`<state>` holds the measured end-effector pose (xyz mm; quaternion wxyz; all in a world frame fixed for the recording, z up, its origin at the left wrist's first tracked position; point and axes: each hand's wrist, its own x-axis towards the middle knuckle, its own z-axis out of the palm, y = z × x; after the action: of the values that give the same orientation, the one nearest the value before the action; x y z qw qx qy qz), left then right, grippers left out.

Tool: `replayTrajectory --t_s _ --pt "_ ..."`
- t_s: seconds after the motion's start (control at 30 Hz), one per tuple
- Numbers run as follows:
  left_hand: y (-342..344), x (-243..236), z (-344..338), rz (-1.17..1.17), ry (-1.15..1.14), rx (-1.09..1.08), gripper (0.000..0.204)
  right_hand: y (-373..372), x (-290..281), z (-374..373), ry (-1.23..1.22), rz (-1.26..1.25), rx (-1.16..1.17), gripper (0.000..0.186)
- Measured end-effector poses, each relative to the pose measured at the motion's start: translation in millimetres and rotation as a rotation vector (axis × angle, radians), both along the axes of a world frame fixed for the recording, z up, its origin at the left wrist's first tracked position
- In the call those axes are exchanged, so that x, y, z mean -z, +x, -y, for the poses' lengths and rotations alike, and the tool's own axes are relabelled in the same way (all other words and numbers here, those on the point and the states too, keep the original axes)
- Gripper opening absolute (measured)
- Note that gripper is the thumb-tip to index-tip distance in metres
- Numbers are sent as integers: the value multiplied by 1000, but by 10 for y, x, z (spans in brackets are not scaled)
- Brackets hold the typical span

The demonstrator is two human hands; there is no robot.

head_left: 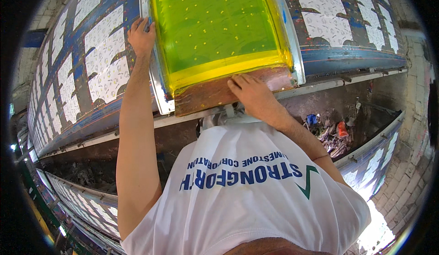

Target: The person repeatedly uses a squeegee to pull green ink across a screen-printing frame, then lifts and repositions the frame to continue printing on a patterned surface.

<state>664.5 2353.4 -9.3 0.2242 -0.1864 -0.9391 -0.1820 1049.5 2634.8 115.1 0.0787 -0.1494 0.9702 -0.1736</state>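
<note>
A screen frame (215, 22) with translucent yellow-green mesh lies on the long blue table, with silver rails along its sides and a worn brown wooden bar (201, 98) at its near end. My left hand (141, 36) is closed on the frame's left rail, fingers curled at its outer edge by a small dark piece I cannot make out. My right hand (250, 95) has its fingers bent over the top of the wooden bar, gripping it near the middle.
Rows of white printed cut pieces (103, 58) cover the table on both sides. A metal rail (347, 78) runs along its near edge. Below is a trough holding rags, a blue item (312, 119) and a red one (342, 129). Another table (87, 198) stands behind me, beside brick paving (404, 163).
</note>
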Motion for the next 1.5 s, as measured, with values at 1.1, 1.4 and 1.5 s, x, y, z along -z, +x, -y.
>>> replayTrajectory --t_s 1.1,1.4,1.5 --pt "172 -209 -130 53 12 -99 38 -212 618 -1945 -416 -60 877 56" --pt "127 -213 -24 135 63 -52 38 -153 253 -1975 -448 -384 752 69" --pt "86 -347 -140 226 62 -107 37 -171 119 -2116 -494 -378 774 69"
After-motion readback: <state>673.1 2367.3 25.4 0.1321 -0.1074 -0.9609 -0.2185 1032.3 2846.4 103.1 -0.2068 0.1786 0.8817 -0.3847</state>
